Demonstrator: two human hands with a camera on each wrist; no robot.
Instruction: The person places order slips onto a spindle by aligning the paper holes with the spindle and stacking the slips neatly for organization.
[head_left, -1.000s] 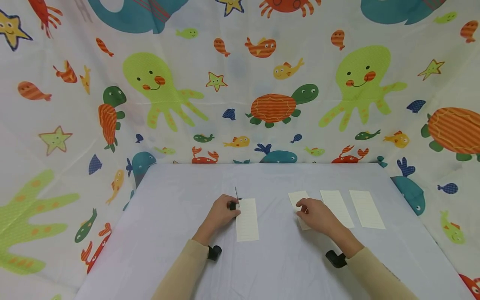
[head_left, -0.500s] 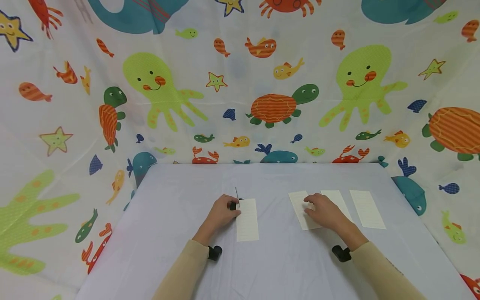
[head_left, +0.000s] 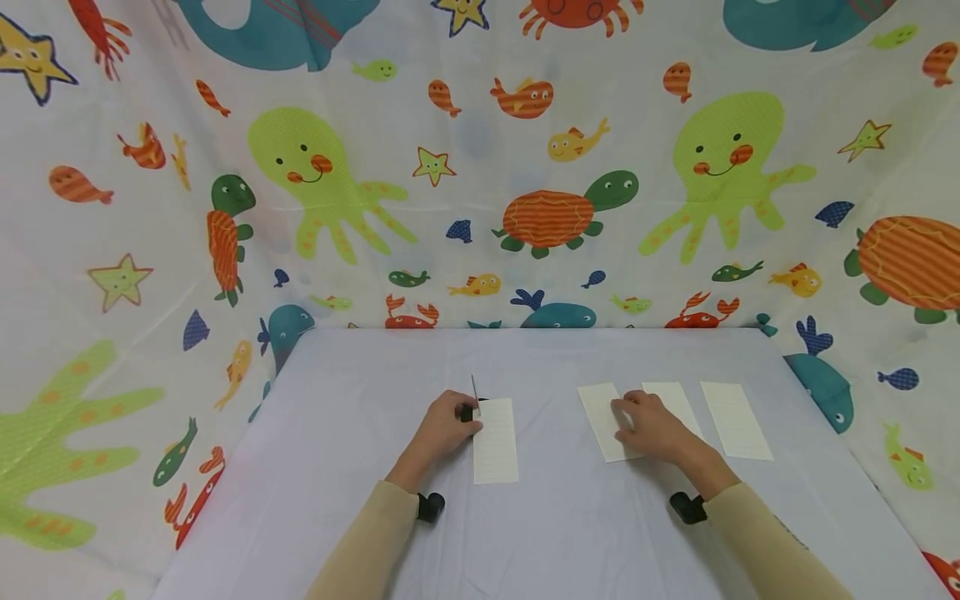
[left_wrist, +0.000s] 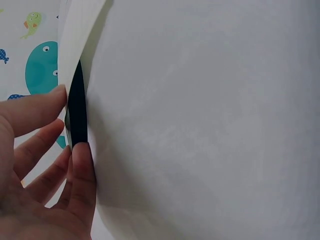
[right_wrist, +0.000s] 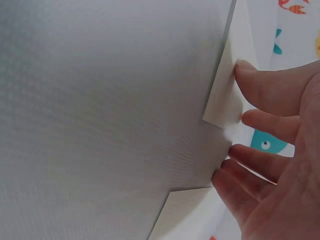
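Note:
In the head view my left hand (head_left: 447, 425) pinches the left edge of a cream lined paper slip (head_left: 497, 446), together with a flat black object (left_wrist: 78, 112). A thin dark strip (head_left: 474, 387) stands up beyond that hand's fingertips, by the slip's top left corner. The black object's kind is mostly hidden by paper and fingers. My right hand (head_left: 652, 425) lies over a second lined slip (head_left: 597, 408), its thumb and fingertips touching the paper, fingers loosely bent and spread. In the right wrist view the thumb rests on the slip's face (right_wrist: 225, 97).
Two more lined slips, a middle one (head_left: 675, 404) partly covered by my right hand and a far right one (head_left: 735, 421), lie on the white tabletop (head_left: 360, 375). A curtain (head_left: 465, 200) printed with sea animals hangs behind and at the sides.
My right hand has moved a little to the right across the second slip, uncovering more of its left part, and has settled onto it. The left hand keeps its grip and place.

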